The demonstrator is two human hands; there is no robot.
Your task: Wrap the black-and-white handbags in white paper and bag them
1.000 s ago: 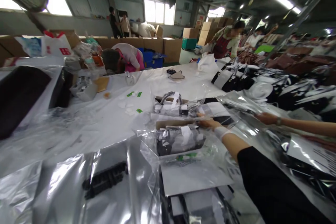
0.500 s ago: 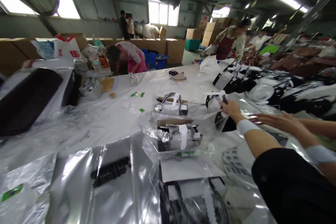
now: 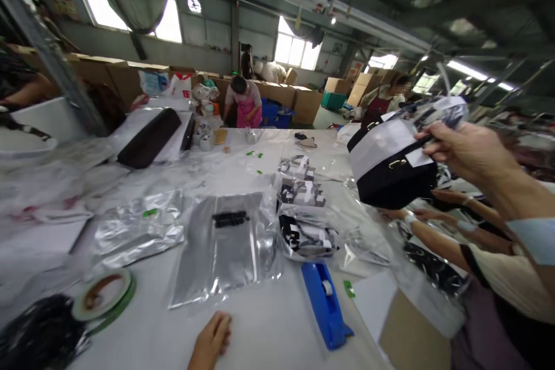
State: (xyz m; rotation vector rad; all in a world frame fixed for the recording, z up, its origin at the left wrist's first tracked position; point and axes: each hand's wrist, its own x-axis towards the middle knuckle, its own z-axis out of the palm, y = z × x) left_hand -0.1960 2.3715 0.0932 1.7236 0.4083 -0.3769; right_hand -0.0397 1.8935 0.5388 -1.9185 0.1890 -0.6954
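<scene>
My right hand [image 3: 466, 147] is closed round the handles of a black handbag [image 3: 392, 185] and holds it up above the table at the right. A broad white wrap crosses the bag, with a white tag near the grip. Low in the middle, my left hand [image 3: 213, 332] is by the white tabletop, its fingers curled and nothing visible in them. A clear plastic bag [image 3: 203, 277] lies flat beyond it, with a dark printed patch on it. To its right is a blue tape dispenser [image 3: 323, 306].
Handbags in clear plastic [image 3: 306, 237] form a row along the table. Tape rolls [image 3: 106, 298] and a black plastic bundle [image 3: 41, 332] lie at the left. Co-workers' arms [image 3: 437, 240] reach in below the raised bag. A person in pink [image 3: 249, 107] bends at the far edge.
My right hand now holds a handbag raised at the right. My left hand has come into view at the bottom. The view has swung left, showing the tape dispenser and tape rolls.
</scene>
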